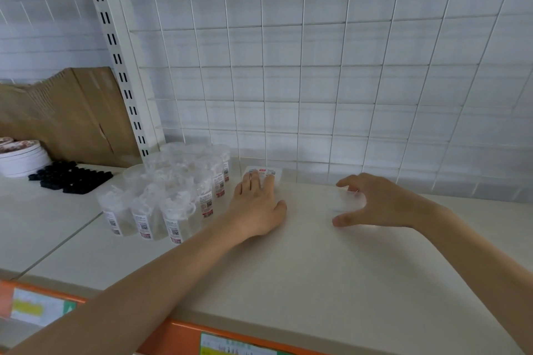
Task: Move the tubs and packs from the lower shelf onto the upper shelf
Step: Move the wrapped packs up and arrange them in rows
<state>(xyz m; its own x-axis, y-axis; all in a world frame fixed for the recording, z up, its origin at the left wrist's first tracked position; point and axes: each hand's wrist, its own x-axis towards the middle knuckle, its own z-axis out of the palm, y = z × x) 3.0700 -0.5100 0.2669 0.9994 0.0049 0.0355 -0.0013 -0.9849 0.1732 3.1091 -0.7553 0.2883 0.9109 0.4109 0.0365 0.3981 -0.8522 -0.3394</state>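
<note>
Both hands are on the upper shelf [288,268], close to the wire grid [317,66] at its back. The left hand [256,204] lies palm down with its fingers straight, and the fingertips press on a flat pack [276,173] with a red and grey printed label, which lies just ahead of the palm against the grid. The right hand [377,204] is arched, with fingers and thumb spread and curled round a small translucent tub [346,200] that sits on the shelf under the palm. How firmly it grips cannot be told.

The tub looks like thin, light plastic. It would probably flex and slip if squeezed hard, so a wide hold across its rim from above, as here, seems best. The pack looks light, stiff enough to slide and too low to grasp from above. Pushing it flat, or pinching its near edge, should work.

Just left of the left hand stands a tight cluster of clear barcoded tubs [173,190]. They are narrow, so a nudge from the wrist could topple them.

Farther left are a black tray [72,179], stacked plates [23,158] and cardboard [66,112]. The lower shelf is out of sight, so what remains there cannot be judged
</note>
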